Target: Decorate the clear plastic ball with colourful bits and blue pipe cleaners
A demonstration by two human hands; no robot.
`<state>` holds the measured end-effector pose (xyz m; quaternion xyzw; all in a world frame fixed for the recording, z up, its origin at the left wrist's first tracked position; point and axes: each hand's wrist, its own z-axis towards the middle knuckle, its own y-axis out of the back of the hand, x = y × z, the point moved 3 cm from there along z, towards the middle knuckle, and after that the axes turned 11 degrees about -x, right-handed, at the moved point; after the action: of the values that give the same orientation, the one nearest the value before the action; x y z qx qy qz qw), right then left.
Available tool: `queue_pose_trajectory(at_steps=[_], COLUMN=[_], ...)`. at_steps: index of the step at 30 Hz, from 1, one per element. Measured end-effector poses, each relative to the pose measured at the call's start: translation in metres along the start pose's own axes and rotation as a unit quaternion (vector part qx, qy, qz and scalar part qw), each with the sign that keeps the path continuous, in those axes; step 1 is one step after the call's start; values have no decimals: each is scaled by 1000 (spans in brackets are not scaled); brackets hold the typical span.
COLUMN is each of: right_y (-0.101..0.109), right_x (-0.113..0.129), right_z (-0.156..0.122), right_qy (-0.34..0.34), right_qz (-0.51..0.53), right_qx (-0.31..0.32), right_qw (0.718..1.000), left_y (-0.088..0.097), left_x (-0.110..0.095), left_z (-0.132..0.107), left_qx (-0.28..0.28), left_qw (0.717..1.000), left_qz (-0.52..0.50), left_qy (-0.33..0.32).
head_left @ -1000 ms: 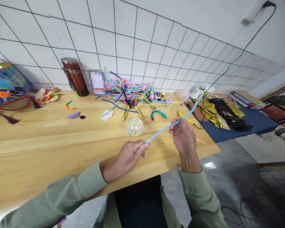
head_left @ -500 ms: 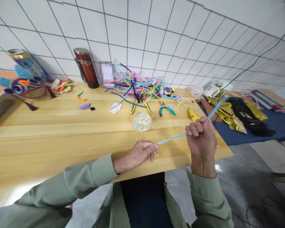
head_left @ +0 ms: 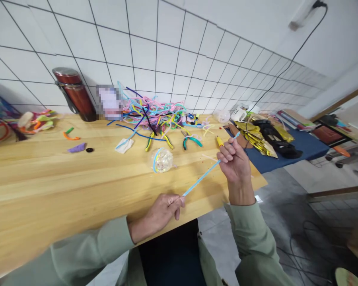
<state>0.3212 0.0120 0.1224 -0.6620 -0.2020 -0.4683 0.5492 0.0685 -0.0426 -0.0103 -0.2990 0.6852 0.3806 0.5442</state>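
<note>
A light-blue pipe cleaner (head_left: pixel 201 178) runs slantwise between my two hands over the front of the wooden table. My left hand (head_left: pixel 164 210) pinches its lower end near the table's front edge. Higher up and to the right, my right hand (head_left: pixel 235 161) has its fingers closed round the other end, and a short tip sticks out above them. Beyond my hands lies a clear plastic ball (head_left: pixel 163 160) with a blue strip round its left side and small bits showing in it.
A heap of coloured pipe cleaners (head_left: pixel 155 113) lies by the tiled wall, with yellow-handled pliers (head_left: pixel 169 141) and teal-handled pliers (head_left: pixel 193 141) before it. A red thermos (head_left: pixel 77 95) stands left. Gold foil (head_left: pixel 256 139) and a black item cover a blue surface at right.
My view has swung right, so the table things appear further left. Between my hands the pipe cleaner shows longer and steeper, and less of it sticks out past my right hand.
</note>
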Motion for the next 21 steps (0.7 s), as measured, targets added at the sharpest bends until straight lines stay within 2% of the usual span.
queue_pose_trajectory(at_steps=[5, 7, 9, 10, 11, 13, 15, 17, 21], right_y=[9, 8, 2, -3, -10, -24, -35, -41, -46], right_x=[13, 26, 39, 43, 44, 36, 21, 4, -17], right_z=[-5, -15, -31, -40, -50, -68, -82, -90, -98], right_qy=[5, 34, 89, 119, 140, 170, 196, 224, 270], right_qz=[-71, -130, -227, -294, -371, -494, -560, -588, -624], right_qx=[0, 8, 32, 61, 106, 204, 277, 317, 359], right_qw=[997, 991, 969, 946, 912, 828, 756, 710, 639], left_y=[2, 6, 13, 16, 19, 23, 25, 27, 30], left_x=[-6, -15, -28, -35, -42, -57, -68, -75, -75], left_z=[-2, -3, -5, -7, -9, -12, -15, -17, -16], left_qx=[5, 11, -5, -6, -5, 8, 26, 21, -7], left_qw=[1000, 1000, 1000, 1000, 1000, 998, 995, 993, 993], left_qz=[18, 21, 5, -1, -13, -59, -101, -118, -117], left_qy=[-9, -12, -11, -12, -11, -9, -6, -13, -25])
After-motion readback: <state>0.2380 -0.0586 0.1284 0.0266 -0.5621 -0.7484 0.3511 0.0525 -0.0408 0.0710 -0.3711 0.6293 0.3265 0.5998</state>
